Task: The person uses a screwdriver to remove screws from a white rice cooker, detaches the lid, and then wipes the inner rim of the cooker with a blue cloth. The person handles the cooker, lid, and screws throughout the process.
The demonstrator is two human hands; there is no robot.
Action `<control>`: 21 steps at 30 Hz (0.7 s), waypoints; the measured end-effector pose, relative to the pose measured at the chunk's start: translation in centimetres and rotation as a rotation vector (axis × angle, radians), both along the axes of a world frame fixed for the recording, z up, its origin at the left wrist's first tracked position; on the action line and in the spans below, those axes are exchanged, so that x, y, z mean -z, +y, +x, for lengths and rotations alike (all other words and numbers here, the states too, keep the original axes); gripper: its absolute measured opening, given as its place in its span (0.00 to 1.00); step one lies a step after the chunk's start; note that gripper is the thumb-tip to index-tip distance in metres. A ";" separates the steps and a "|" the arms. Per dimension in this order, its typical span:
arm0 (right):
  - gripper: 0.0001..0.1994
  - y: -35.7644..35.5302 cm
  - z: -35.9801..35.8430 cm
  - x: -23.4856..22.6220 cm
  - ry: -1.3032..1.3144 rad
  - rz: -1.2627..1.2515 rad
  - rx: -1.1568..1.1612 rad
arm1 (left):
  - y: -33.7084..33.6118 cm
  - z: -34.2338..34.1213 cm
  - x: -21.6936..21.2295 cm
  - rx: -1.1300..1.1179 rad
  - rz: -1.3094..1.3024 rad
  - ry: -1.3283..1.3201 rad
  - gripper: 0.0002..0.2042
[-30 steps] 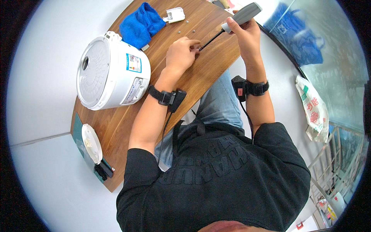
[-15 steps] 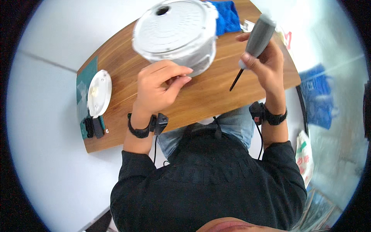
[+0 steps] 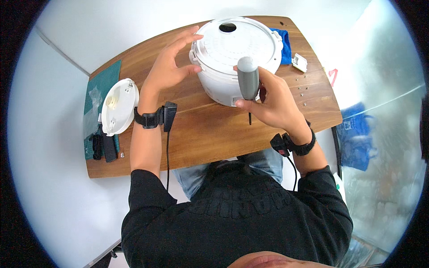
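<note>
A white, round appliance body that looks like a rice cooker (image 3: 214,85) stands at the far middle of the wooden table, its flat disc-like face with a dark round hole turned up. My left hand (image 3: 167,67) is beside its left rim, thumb and fingers spread, holding nothing; whether the fingertips touch the rim is unclear. In front of the cooker, my right hand (image 3: 277,100) grips a screwdriver (image 3: 248,82) by its grey handle. The dark shaft points down, its upper part hidden by my fingers.
On the table's left, a white oval cover (image 3: 119,107) rests partly on a green mat (image 3: 103,82) near black parts (image 3: 107,148). Several small screws (image 3: 305,88) lie at right, below a small white piece (image 3: 300,62). Blue cloth (image 3: 284,47) sits behind the cooker.
My left hand has gone from a pinch in front of the cooker to its left rim and opened. My right hand has brought the screwdriver leftward, close to the cooker's front. The view has shifted.
</note>
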State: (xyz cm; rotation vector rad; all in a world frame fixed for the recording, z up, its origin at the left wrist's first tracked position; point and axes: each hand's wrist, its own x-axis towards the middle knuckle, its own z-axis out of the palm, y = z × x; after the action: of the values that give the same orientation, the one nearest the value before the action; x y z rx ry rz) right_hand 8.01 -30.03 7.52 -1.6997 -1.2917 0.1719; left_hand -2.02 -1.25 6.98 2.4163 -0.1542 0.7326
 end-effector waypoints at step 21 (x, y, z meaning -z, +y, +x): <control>0.27 -1.6 7.5 -3.5 0.266 0.343 -0.041 | -7.9 -0.3 1.3 -0.086 0.191 -0.307 0.26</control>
State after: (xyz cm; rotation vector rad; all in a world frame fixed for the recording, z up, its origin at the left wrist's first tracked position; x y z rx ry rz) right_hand 15.51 -31.68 11.02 -1.3116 -1.0874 0.1817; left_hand -2.28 -9.12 5.67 2.4857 -0.2540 1.1753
